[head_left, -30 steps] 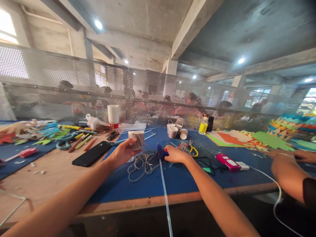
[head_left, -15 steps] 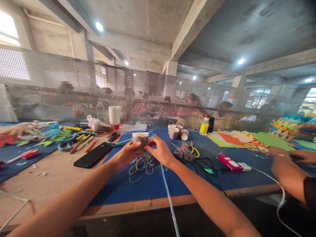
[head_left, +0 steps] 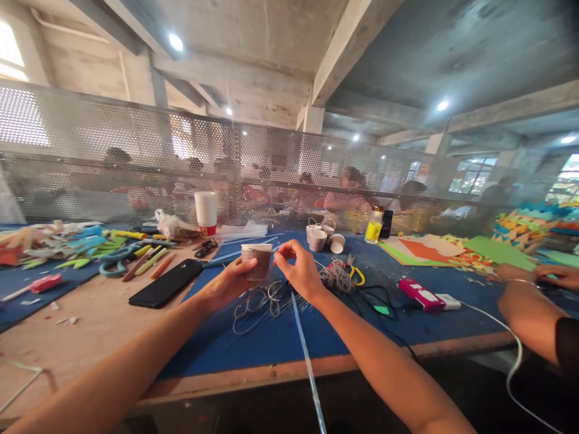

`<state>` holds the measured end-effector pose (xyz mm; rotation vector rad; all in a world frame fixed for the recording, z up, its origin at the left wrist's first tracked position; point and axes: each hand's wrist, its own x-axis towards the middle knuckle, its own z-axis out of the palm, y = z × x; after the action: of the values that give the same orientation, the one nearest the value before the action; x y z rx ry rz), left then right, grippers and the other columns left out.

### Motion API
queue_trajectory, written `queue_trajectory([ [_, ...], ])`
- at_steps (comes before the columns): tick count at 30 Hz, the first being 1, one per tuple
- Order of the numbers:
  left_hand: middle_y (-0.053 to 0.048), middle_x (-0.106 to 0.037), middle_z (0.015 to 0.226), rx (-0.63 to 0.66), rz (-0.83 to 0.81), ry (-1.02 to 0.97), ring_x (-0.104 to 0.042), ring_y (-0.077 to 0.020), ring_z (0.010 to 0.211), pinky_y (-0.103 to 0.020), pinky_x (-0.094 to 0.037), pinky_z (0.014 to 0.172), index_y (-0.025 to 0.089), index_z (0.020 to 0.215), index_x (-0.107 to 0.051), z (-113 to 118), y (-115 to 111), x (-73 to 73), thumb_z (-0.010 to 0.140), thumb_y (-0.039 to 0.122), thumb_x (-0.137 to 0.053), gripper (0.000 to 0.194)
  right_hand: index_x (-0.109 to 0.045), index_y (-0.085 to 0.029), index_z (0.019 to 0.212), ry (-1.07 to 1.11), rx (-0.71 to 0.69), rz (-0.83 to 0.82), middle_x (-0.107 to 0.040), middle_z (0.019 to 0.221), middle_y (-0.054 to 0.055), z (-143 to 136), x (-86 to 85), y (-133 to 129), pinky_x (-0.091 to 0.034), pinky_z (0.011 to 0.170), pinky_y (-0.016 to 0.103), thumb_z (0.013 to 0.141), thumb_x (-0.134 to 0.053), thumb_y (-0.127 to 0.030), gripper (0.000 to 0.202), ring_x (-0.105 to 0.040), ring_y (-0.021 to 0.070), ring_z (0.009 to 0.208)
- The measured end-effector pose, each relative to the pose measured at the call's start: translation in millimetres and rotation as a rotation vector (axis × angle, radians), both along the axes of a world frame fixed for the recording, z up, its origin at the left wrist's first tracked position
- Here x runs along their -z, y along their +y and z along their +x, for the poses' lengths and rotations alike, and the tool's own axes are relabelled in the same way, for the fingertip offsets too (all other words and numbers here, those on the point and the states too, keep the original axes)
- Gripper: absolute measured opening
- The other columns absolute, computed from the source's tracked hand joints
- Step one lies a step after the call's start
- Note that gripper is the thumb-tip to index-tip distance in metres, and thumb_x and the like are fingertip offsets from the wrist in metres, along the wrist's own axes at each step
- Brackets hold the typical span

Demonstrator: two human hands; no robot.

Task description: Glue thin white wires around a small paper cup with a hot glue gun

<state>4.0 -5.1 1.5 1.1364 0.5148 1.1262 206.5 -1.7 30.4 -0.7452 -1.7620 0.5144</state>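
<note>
A small paper cup (head_left: 257, 260) with a white rim and a grey-brown covering is upright above the blue mat, held in my left hand (head_left: 236, 276), its thumb across the side. My right hand (head_left: 296, 268) is just right of the cup, apart from it, with thumb and fingers pinched together. Whatever sits in that pinch is too small to make out. Loose loops of grey cord (head_left: 251, 308) hang or lie below the cup. Right of my right hand lies a tangled bundle of the same cord (head_left: 337, 276), beside yellow-handled pliers (head_left: 358, 276).
Several small cups (head_left: 318, 239) stand behind my right hand. A white cup stack (head_left: 206, 212), a yellow-labelled bottle (head_left: 374, 225) and a black phone (head_left: 167, 283) surround the work. A pink box (head_left: 420, 295) lies right, near another person's arm (head_left: 527, 307). A perforated metal screen (head_left: 271, 144) borders the table's back.
My right hand has drawn away from the cup's side, slightly to the right and up. My left hand still holds the cup in nearly the same place.
</note>
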Motion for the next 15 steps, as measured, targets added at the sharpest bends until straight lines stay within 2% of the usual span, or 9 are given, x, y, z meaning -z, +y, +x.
queue_trajectory([
  [7,-0.012,-0.072,0.124,0.040,0.011,0.043,-0.065,-0.0237,0.101,-0.031,-0.049,0.082,0.018,0.128,-0.069,1.1,-4.6,-1.7,0.090,0.032,-0.068,0.041,-0.054,-0.023,0.088,0.133,-0.073,-0.037,-0.068,0.077,0.000,1.9,-5.1,-0.6,-0.055,0.082,0.033,0.092,-0.060,-0.037,0.016,-0.070,0.0177,0.075],
  [15,-0.011,-0.072,0.124,0.115,0.043,0.055,-0.064,-0.0233,0.097,-0.031,-0.047,0.078,0.020,0.132,-0.067,2.4,-3.9,-1.0,0.088,0.034,-0.068,0.046,-0.055,-0.023,0.090,0.156,-0.068,-0.081,-0.069,0.079,0.000,3.5,0.7,7.0,-0.055,0.080,0.033,0.093,-0.059,-0.040,0.018,-0.070,0.0180,0.076],
])
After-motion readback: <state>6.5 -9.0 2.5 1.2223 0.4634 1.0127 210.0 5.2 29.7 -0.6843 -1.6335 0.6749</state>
